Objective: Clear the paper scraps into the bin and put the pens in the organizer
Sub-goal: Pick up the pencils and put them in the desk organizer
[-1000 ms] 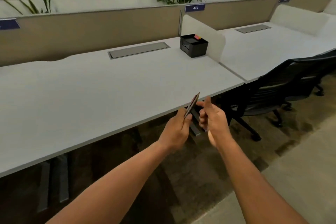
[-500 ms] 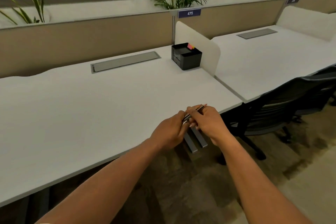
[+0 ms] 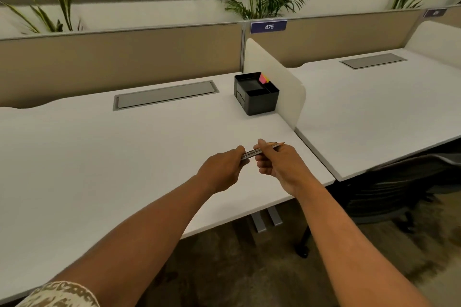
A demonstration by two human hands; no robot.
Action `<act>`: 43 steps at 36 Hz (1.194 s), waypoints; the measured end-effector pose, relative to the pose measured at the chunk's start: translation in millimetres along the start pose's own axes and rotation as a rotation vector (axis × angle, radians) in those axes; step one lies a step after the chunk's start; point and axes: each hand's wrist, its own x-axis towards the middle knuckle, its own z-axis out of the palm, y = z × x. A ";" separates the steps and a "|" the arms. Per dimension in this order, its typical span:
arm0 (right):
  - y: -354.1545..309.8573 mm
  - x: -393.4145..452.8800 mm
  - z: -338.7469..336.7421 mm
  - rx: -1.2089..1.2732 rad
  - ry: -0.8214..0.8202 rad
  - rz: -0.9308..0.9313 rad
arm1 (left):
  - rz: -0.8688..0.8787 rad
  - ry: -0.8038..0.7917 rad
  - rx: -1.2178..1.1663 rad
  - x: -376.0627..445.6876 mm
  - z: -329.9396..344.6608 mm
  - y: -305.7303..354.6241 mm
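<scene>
A white desk [image 3: 124,157] carries a black organizer [image 3: 257,97] near its back-right corner.

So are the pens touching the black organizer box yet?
Apart. The head view shows the pens held in both hands, with bare desk between them and the organizer.

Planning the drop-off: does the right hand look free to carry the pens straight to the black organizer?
Probably yes. The right hand and left hand both hold the pens above the desk, and bare desktop lies between them and the organizer. The white divider stands just beside it.
</scene>
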 end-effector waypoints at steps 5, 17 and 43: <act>-9.2 46.8 -4.3 0.052 0.027 0.089 | 0.022 0.005 0.026 44.7 6.0 -19.4; -21.9 182.3 0.5 -0.033 0.151 0.085 | 0.074 0.014 -0.038 159.1 11.1 -77.0; -112.5 435.5 -2.8 -0.666 0.554 -0.354 | -0.073 0.017 0.064 318.4 4.3 -225.2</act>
